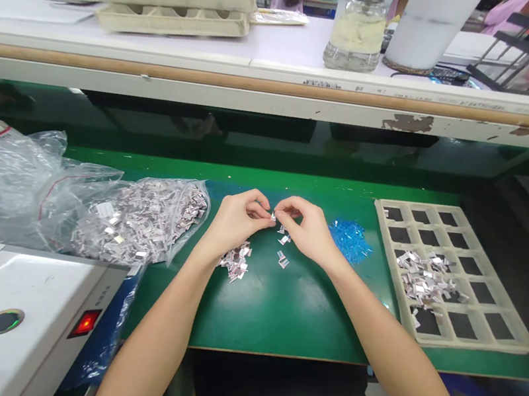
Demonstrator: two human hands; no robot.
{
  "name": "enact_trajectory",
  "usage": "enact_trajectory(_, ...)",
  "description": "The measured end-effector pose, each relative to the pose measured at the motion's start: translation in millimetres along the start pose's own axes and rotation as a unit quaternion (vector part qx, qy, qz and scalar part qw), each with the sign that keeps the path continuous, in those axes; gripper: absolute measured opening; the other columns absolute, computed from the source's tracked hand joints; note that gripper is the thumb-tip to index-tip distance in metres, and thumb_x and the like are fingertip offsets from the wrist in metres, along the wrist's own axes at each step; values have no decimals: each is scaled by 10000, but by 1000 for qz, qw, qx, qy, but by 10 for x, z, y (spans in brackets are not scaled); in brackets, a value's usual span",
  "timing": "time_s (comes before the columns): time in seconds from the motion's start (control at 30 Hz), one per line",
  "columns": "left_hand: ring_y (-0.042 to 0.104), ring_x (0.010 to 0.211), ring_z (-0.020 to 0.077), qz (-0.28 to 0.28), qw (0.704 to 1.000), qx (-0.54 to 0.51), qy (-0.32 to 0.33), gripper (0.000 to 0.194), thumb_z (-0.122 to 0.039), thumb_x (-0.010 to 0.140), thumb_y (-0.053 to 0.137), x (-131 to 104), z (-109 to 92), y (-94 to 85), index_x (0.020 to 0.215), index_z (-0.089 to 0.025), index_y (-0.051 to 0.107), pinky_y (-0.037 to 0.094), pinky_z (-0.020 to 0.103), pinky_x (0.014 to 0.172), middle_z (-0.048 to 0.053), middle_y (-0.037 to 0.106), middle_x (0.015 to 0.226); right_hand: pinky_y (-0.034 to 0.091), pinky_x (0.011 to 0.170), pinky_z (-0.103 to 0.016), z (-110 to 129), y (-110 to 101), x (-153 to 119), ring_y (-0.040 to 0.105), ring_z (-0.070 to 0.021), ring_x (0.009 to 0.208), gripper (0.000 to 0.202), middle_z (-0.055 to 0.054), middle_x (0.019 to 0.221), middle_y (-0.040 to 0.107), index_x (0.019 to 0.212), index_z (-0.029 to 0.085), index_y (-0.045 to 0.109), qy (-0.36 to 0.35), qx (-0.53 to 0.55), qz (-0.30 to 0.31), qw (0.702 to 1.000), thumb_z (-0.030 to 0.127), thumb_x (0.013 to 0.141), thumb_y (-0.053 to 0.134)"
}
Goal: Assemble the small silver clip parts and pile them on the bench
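My left hand (243, 220) and my right hand (304, 227) meet over the green table, fingertips pinched round one small silvery piece (273, 217). A few loose pieces (282, 259) lie just below the fingers. Beside my left wrist is a small pile of silvery pieces (235, 262). To the right of my right hand sits a heap of blue bits (351, 240). Farther left, a clear bag of silvery pieces (141, 218) lies open or loosely folded; its mouth is hard to make out.
A compartment tray (465, 343) with more silvery pieces stands at the right. At the lower left is a white machine (48, 297) with a red lit switch. The shelf (275, 66) above holds stacked trays (172, 21) and a glass jar (356, 32). People sit beyond.
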State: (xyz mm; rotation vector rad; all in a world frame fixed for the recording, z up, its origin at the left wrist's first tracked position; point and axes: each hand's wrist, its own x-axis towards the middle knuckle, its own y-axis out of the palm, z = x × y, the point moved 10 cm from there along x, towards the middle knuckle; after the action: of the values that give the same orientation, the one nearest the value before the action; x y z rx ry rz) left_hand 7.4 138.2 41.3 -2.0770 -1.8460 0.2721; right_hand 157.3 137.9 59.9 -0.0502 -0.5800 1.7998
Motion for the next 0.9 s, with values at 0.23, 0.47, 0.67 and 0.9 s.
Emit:
enact_trajectory(0.23,809,823,279,10,1000,2,2,312,-402,743,893,-15,1,27,871,-226,669,625,378,788,29,819,801,532,825,-337,-89,33,2,683,-190,856,104,-32,940,757,898,215,714,16,-13,0,1000,200,932,618)
enact_trajectory(0.47,794,831,250,35,999,5,11,247,-292,763,857,-11,-11,65,902,-234,661,610,360,810,19,820,819,524,778,-312,-105,91,18,658,-164,793,231,-19,909,750,1068,202,716,18,25,43,999,127,870,624)
enact_trajectory(0.67,694,796,229,50,982,181,34,207,-341,789,833,1,-33,-231,951,-248,742,551,358,737,41,791,911,452,714,-296,-183,38,13,614,-156,725,216,5,846,745,987,213,682,28,-66,54,996,77,823,640)
enact_trajectory(0.9,695,769,258,114,945,304,-22,104,-325,745,821,-3,249,-288,728,-252,749,499,360,684,42,764,827,444,816,-320,-269,48,16,630,-206,896,247,-12,927,767,969,219,680,23,-172,61,983,38,802,703)
